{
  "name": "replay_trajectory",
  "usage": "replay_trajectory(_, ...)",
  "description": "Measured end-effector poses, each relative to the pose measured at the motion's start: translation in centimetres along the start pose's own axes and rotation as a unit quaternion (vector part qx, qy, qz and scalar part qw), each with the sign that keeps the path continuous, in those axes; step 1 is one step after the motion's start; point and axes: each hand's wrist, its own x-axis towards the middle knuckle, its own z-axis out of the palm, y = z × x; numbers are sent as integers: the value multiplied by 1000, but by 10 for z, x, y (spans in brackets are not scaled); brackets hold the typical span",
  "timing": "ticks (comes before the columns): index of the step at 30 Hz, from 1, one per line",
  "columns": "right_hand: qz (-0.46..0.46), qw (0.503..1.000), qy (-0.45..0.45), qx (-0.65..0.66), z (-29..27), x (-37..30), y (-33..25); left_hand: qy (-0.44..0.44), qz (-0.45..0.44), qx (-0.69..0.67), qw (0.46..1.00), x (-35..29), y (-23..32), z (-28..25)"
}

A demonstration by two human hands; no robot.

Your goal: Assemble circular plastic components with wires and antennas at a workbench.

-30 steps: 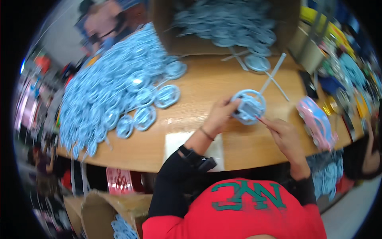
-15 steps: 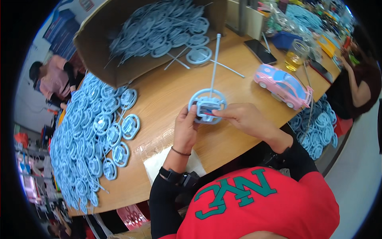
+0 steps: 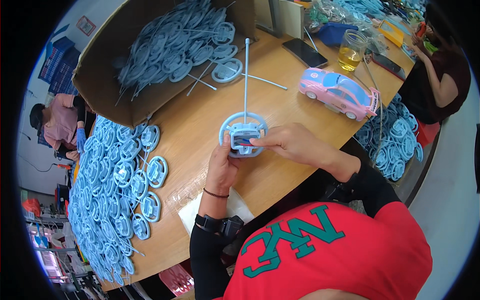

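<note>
My left hand (image 3: pixel 223 165) is closed around the lower left rim of a light-blue steering-wheel-shaped remote control (image 3: pixel 260 124). Its long thin antenna points away from me, and its hollow back faces up. At the rectangular recess in its middle, the fingers of my right hand (image 3: pixel 290 142) are pinched together. A small blue and red piece (image 3: pixel 245 142) shows in the recess by those fingertips; its kind is not clear. To the right stands a pink and blue toy car (image 3: pixel 337 92).
A cardboard box (image 3: pixel 150 102) full of similar remotes lies open at the far left. Another heap of remotes (image 3: pixel 105 185) covers the table's left side. A phone (image 3: pixel 304 53) and a glass of yellow liquid (image 3: pixel 351 52) are at the back right. Co-workers sit on both sides.
The view has shifted, so the table's things sit further left in it. Both hands stay on the remote control, with my right fingertips still at the recess.
</note>
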Motion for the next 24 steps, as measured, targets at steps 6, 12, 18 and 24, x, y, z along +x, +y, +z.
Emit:
replay_trajectory(6,9,999,-22,26,10,-4,6,35,14,94,995,-8,5,-29)
replay_trajectory(12,28,998,-11,60,-19,-17,19,229,482,92,840,-53,168,-123)
replay_trajectory(18,69,994,5,82,-29,-24,24,111,394,570,713,50,214,-106)
replay_trajectory(24,75,993,19,89,-37,-35,33,76,451,822,340,174,76,-32)
